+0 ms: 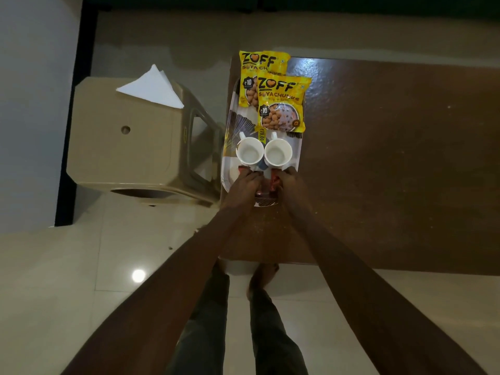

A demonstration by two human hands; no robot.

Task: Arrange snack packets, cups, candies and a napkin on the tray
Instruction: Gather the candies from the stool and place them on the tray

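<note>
on the tray (230, 115) both zoff packets (281, 104) and both cups (249, 155) are set, left hand (244, 185) and right hand (290, 180) pinching red candies (274, 184) at its near end; napkin (153, 87) left on stool (121, 136).
</note>
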